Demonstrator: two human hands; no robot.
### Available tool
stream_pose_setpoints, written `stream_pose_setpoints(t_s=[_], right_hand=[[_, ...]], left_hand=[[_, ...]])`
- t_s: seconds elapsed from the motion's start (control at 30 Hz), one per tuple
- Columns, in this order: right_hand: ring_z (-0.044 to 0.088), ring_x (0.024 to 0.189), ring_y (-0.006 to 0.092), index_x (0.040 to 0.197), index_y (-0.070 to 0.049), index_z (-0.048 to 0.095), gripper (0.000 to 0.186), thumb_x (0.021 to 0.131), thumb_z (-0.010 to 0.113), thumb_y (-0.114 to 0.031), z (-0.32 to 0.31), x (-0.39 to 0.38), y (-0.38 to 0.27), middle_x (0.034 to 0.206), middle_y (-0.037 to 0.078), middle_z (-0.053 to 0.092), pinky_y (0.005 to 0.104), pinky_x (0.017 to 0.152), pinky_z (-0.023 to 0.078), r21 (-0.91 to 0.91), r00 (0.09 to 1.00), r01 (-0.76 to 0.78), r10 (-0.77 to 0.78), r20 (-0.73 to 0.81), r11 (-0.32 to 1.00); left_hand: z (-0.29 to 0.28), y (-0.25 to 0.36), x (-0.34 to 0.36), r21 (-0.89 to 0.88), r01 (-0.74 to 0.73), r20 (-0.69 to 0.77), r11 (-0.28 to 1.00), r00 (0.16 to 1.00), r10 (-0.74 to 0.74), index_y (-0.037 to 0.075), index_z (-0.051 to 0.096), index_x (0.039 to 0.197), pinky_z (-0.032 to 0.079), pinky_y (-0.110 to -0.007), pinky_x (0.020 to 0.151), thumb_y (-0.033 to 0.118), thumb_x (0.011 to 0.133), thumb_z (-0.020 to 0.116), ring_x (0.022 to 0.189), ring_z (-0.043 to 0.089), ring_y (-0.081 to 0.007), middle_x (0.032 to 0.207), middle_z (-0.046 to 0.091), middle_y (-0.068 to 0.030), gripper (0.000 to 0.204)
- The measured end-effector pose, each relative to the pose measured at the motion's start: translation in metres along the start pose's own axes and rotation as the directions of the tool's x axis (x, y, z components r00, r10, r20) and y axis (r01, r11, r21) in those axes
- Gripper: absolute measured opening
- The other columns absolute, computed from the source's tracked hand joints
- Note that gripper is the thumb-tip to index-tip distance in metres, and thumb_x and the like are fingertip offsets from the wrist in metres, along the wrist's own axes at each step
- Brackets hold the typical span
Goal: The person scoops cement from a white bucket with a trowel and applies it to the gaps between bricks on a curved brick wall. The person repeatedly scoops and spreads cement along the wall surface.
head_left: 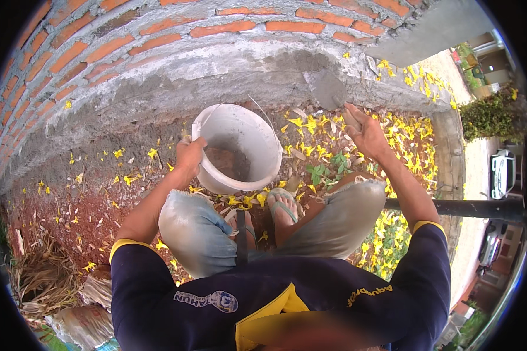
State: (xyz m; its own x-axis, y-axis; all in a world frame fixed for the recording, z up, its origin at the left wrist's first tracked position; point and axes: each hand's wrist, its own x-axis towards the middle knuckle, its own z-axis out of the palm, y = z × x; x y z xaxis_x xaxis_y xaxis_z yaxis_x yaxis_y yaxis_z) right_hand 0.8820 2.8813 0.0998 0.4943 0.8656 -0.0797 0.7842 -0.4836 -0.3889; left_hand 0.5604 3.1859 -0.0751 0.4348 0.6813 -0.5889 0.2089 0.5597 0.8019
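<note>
A white plastic bucket (263, 149) with a wire handle stands tilted in front of me, grey residue on its inside and bottom. My left hand (190, 158) is closed on the bucket's left rim. My right hand (363, 131) grips a trowel by its handle, to the right of the bucket. The trowel's grey, coated blade (328, 89) points toward the rough grey plastered base (134, 85) of the wall; whether it touches the plaster I cannot tell.
A brick wall (175, 41) curves across the top. Red soil (70, 228) with yellow petals lies around my sandalled feet. A dark pole (468, 207) runs at the right, before a paved strip with parked cars. Dry fronds and sacks (79, 319) lie at the lower left.
</note>
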Motion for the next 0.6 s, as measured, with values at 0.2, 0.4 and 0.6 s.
stream_pose_setpoints(t_s=[0.2, 0.4, 0.6], right_hand=[[0.066, 0.101, 0.0322, 0.138, 0.002, 0.048, 0.056, 0.085, 0.059, -0.01, -0.003, -0.005, -0.007, 0.117, 0.026, 0.065, 0.0371, 0.093, 0.049, 0.207, 0.928, -0.345, 0.366, -0.074, 0.916], [0.068, 0.095, 0.0324, 0.139, -0.005, 0.049, 0.056, 0.085, 0.06, -0.011, -0.004, 0.01, -0.025, 0.108, 0.027, 0.067, 0.0378, 0.089, 0.051, 0.231, 0.919, -0.384, 0.394, 0.004, 0.894], [0.062, 0.107, 0.0218, 0.143, -0.01, 0.047, 0.06, 0.085, 0.059, -0.007, 0.008, 0.021, -0.024, 0.129, 0.018, 0.061, 0.031, 0.094, 0.047, 0.136, 0.966, -0.179, 0.148, 0.214, 0.974]], left_hand=[[-0.003, 0.004, -0.001, -0.041, 0.012, 0.005, 0.999, 1.0, -0.012, -0.005, 0.055, 0.102, 0.056, -0.041, 0.065, 0.0, 0.076, 0.06, 0.073, 0.063, -0.0256, 0.09, 0.063, -0.0151, 0.027], [-0.003, 0.017, -0.003, -0.054, -0.007, 0.006, 0.999, 1.0, 0.007, -0.004, 0.056, 0.101, 0.056, -0.041, 0.067, -0.001, 0.077, 0.06, 0.074, 0.064, -0.026, 0.089, 0.063, -0.0138, 0.025], [-0.005, 0.008, -0.002, -0.16, 0.028, 0.002, 0.987, 1.0, -0.028, -0.001, 0.058, 0.093, 0.05, -0.036, 0.063, 0.001, 0.076, 0.063, 0.07, 0.059, -0.0213, 0.083, 0.061, -0.0102, 0.018]])
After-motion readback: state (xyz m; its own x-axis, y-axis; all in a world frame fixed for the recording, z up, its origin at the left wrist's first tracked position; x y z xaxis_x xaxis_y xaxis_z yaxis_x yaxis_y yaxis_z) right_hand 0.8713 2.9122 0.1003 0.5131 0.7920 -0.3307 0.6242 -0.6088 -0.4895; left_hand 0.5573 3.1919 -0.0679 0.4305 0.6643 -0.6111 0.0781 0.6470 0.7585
